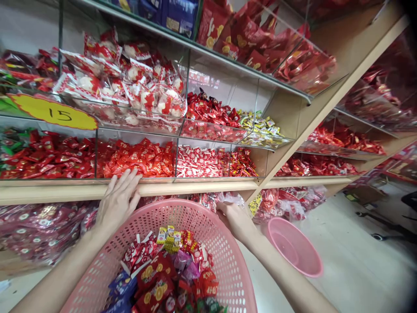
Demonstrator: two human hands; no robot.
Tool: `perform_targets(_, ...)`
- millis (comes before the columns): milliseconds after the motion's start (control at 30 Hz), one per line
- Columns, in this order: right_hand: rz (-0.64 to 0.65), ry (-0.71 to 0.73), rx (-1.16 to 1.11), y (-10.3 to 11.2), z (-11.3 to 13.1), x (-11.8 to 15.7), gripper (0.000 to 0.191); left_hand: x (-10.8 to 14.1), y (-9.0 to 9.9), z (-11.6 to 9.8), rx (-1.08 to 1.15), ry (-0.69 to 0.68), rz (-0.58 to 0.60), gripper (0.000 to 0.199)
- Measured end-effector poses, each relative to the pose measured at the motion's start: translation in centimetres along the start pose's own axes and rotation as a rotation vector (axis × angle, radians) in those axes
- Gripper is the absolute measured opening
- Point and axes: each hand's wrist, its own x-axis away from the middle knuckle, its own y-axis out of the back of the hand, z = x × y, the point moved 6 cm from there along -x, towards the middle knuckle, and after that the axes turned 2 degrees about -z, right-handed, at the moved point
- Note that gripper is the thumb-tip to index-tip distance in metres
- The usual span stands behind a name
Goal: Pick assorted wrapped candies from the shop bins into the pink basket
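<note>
My left hand [120, 198] lies on the wooden shelf edge [189, 188], fingers stretched out below the bright red wrapped candies [140, 158]. Its palm holds nothing that I can see. My right hand [233, 219] is closed at the far right rim of a pink perforated basket [239, 269]; its fingertips are partly hidden. Beside those fingers is a clear plastic bag [232, 198]. Inside the basket lie mixed candies: yellow-and-white ones [169, 238], red packets with orange slices [154, 271], purple ones [187, 265] and blue packets [120, 289].
Clear-walled compartments hold white-and-red packets [140, 93], small pink-and-white candies [198, 161] and yellow candies [263, 128]. A yellow tag [54, 111] reads 15. Bagged goods [42, 230] sit under the shelf. On the floor stands a pink basin [295, 248]; a slanting wooden upright [312, 117] divides the shelves.
</note>
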Motion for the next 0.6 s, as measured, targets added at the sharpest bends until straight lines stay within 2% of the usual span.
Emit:
perform_targets(200, -0.295, -0.054, -0.232, 2.7, -3.6, -4.3, 0.02, 0.1, -0.2, 0.4, 0.005, -0.012, -0.023, 0.052)
perform_targets(300, -0.386, -0.144, -0.194, 4.5, -5.2, -6.8, 0.021, 0.2, -0.2, 0.5, 0.005, -0.023, -0.037, 0.053)
perform_targets(433, -0.32, -0.255, 0.018, 5.8, -5.7, -9.5, 0.024, 0.2, -0.2, 0.5, 0.002, -0.034, -0.039, 0.052)
perform_targets(600, -0.205, -0.285, 0.113, 5.2, -4.4, -11.6, 0.026, 0.2, -0.3, 0.5, -0.003, -0.021, -0.03, 0.05)
